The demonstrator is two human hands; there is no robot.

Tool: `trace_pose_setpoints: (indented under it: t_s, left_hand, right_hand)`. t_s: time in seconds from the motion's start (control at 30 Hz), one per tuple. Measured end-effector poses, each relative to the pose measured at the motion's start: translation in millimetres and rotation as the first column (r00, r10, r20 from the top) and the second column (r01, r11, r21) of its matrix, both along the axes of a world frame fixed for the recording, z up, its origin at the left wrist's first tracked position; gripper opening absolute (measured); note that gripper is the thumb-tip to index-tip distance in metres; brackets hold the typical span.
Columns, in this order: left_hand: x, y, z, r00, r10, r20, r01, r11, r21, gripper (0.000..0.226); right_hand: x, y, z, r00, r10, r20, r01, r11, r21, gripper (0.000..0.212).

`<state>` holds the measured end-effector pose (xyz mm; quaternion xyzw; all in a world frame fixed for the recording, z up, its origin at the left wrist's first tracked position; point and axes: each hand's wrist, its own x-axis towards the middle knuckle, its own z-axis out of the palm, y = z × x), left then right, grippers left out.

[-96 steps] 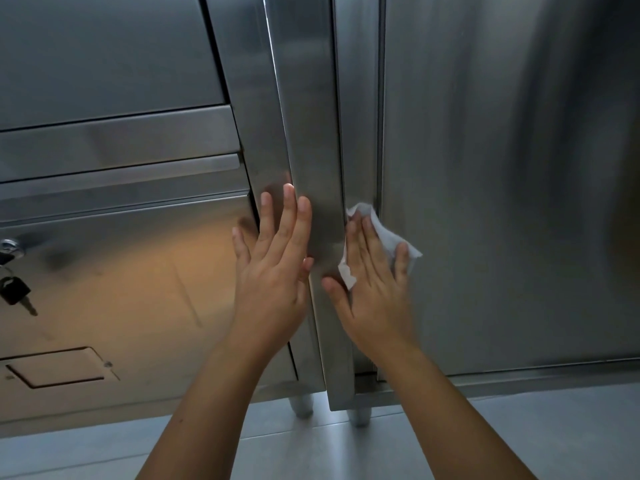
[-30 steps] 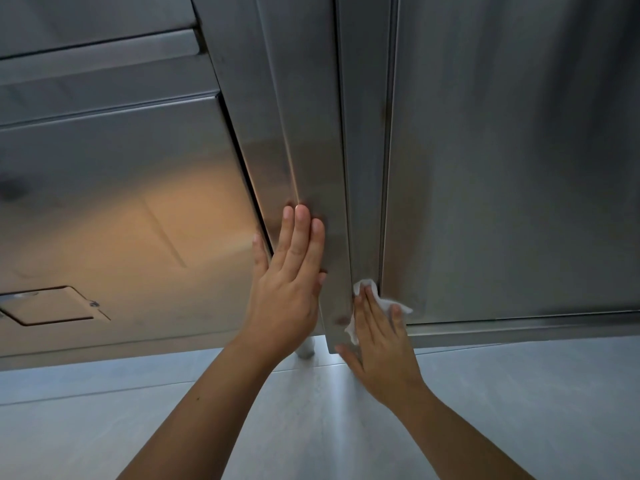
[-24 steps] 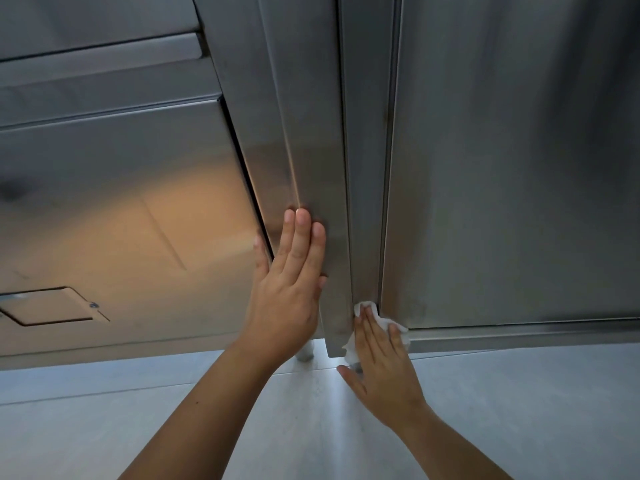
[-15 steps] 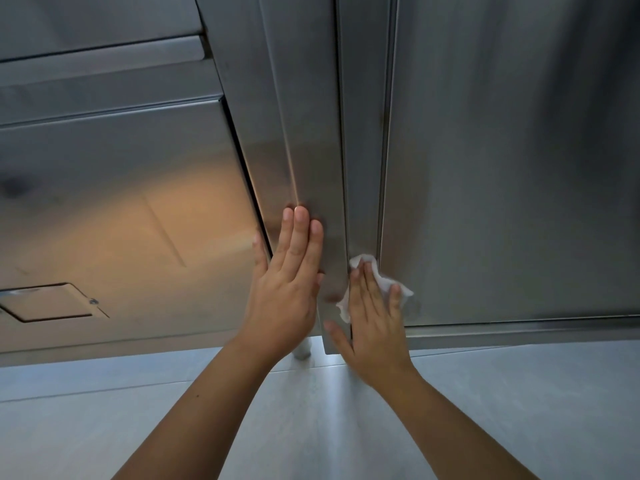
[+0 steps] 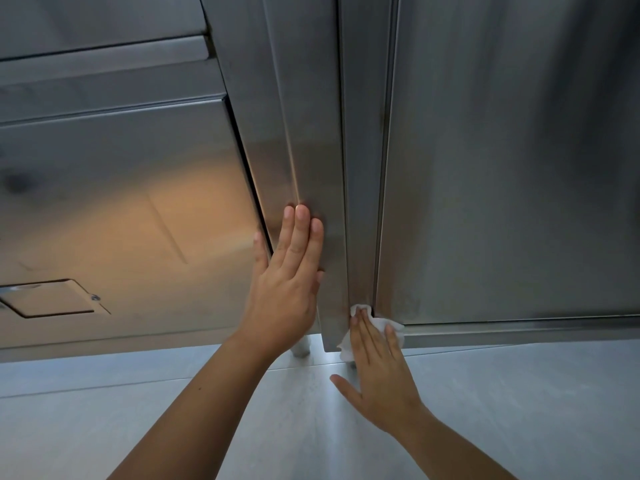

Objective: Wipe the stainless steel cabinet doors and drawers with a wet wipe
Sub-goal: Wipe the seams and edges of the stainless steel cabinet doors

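Observation:
A stainless steel cabinet fills the view. My left hand rests flat with straight fingers on the vertical steel post between the left panel and the right door. My right hand presses a white wet wipe with straight fingers against the bottom of the narrow strip beside the right door, at its lower corner. Most of the wipe is hidden under my fingers.
A left steel panel carries a recessed rectangular plate. Drawer fronts sit above it. Short cabinet feet stand on the pale grey floor below the doors.
My right hand has slid the wipe down from mid-strip half a second ago to the strip's bottom end. My left hand has stayed in place on the post.

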<state>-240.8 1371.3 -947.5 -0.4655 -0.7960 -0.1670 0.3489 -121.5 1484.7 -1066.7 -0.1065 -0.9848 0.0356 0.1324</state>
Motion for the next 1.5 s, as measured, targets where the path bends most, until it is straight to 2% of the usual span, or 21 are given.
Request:
trace_pose_setpoints:
  t_s: [0.1, 0.2, 0.27, 0.4, 0.53, 0.63, 0.73, 0.83, 0.93, 1.0, 1.1, 1.2, 1.3, 1.4, 1.5]
  left_hand:
    - [2, -1, 1, 1.000, -0.001, 0.015, 0.001, 1.000, -0.008, 0.079]
    - [4, -1, 4, 0.999, 0.001, 0.036, 0.000, 1.000, -0.021, 0.080]
    - [4, -2, 5, 0.999, 0.001, 0.040, 0.000, 0.999, -0.043, 0.080]
    - [3, -4, 5, 0.999, 0.023, 0.025, -0.022, 0.998, -0.056, 0.088]
    - [4, 0, 4, 0.999, 0.014, 0.037, -0.013, 1.000, -0.028, 0.094]
    - [4, 0, 3, 0.999, 0.016, 0.041, -0.015, 1.000, -0.023, 0.093]
    - [5, -1, 4, 0.998, 0.017, 0.053, -0.016, 0.999, -0.029, 0.093]
    - [5, -2, 5, 0.998, 0.025, 0.052, -0.023, 0.999, -0.047, 0.092]
    - [5, -3, 6, 0.998, 0.025, 0.065, -0.022, 0.998, -0.054, 0.087]
    - [6, -3, 7, 0.997, 0.017, 0.071, -0.013, 0.998, -0.059, 0.084]
    - [5, -3, 6, 0.997, 0.010, 0.071, -0.006, 0.998, -0.055, 0.087]
    - [5, -1, 5, 0.997, 0.018, 0.072, -0.015, 0.999, -0.038, 0.093]
    - [6, -1, 3, 0.998, 0.021, 0.061, -0.019, 1.000, -0.023, 0.093]
    - [5, -1, 4, 0.998, 0.019, 0.058, -0.018, 1.000, -0.018, 0.093]
    - [5, -2, 4, 0.999, 0.020, 0.046, -0.020, 1.000, -0.014, 0.094]
  right_hand:
    - [-10, -2, 18, 0.991, -0.034, -0.128, 0.039, 0.999, 0.038, 0.082]
    - [-35, 2, 60, 0.937, -0.074, -0.343, 0.104, 0.992, 0.073, 0.080]
    - [-44, 2, 79, 0.905, -0.079, -0.419, 0.110, 0.993, 0.050, 0.078]
    - [-38, 5, 64, 0.941, -0.065, -0.331, 0.107, 0.988, 0.112, 0.080]
    - [-12, 4, 11, 0.997, -0.004, -0.080, 0.010, 0.997, 0.072, 0.085]
    - [-2, 1, -7, 0.998, -0.004, 0.058, 0.000, 0.998, 0.069, 0.082]
    - [-4, 1, -1, 1.000, -0.003, 0.008, 0.003, 0.999, 0.035, 0.081]
    - [-16, 1, 22, 0.984, -0.020, -0.178, 0.027, 0.999, 0.038, 0.080]
    - [-37, 4, 60, 0.916, -0.032, -0.400, 0.056, 0.997, 0.047, 0.077]
    - [-47, 4, 74, 0.882, -0.017, -0.471, 0.042, 0.998, 0.043, 0.077]
    - [-42, 1, 62, 0.925, -0.035, -0.378, 0.041, 0.999, 0.007, 0.078]
    - [-20, 2, 22, 0.989, 0.025, -0.145, -0.025, 1.000, -0.002, 0.082]
    - [-6, 5, 3, 1.000, 0.013, 0.002, -0.013, 0.998, 0.061, 0.082]
    - [-4, 4, 8, 1.000, 0.008, 0.011, -0.008, 0.999, 0.036, 0.081]
    - [-13, 3, 23, 0.993, 0.010, -0.117, -0.005, 0.999, 0.045, 0.078]
